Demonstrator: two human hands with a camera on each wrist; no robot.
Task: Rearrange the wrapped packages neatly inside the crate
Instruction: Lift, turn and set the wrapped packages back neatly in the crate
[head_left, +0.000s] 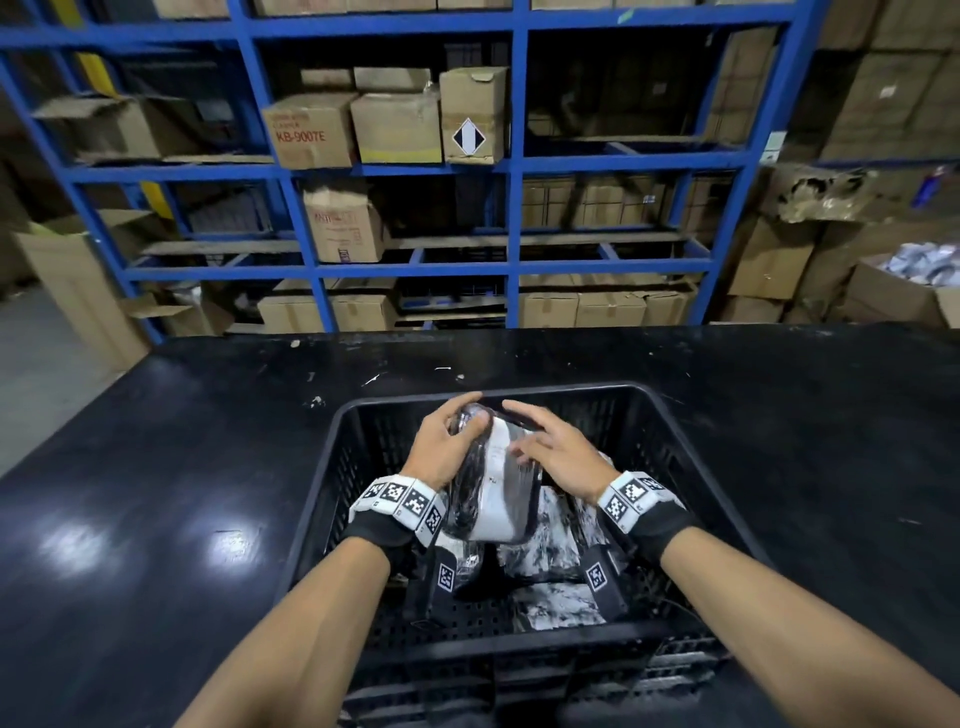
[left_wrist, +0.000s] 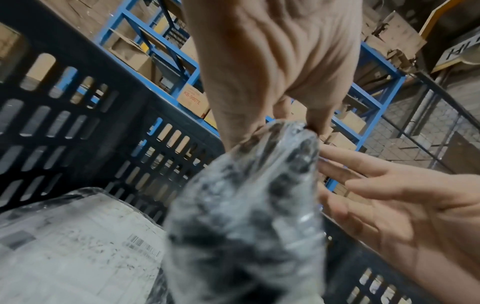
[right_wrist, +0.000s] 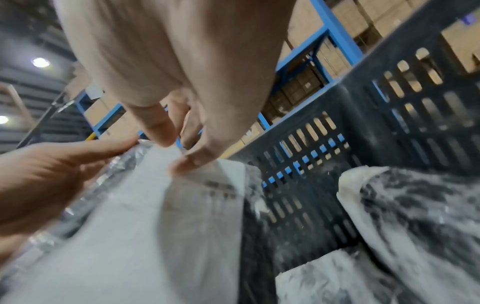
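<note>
Plastic-wrapped package (head_left: 493, 478) above crate (head_left: 691, 457), left hand (head_left: 447, 447) clutching, right hand (head_left: 561, 457) flat, released.

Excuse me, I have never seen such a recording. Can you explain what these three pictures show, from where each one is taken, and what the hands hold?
No machine here: a person works with two bare hands. The large picture comes from a camera on the head, looking down. The other two come from cameras on the wrists, looking along each hand.

On a black table stands a black crate with slotted walls. Inside lie several packages in plastic wrap, such as this lying package.

Both hands are on one raised package. The left hand grips its upper end, seen close in the left wrist view. The right hand touches its white side with nearly straight fingers. The patterned wristbands belong to the cameras.
</note>
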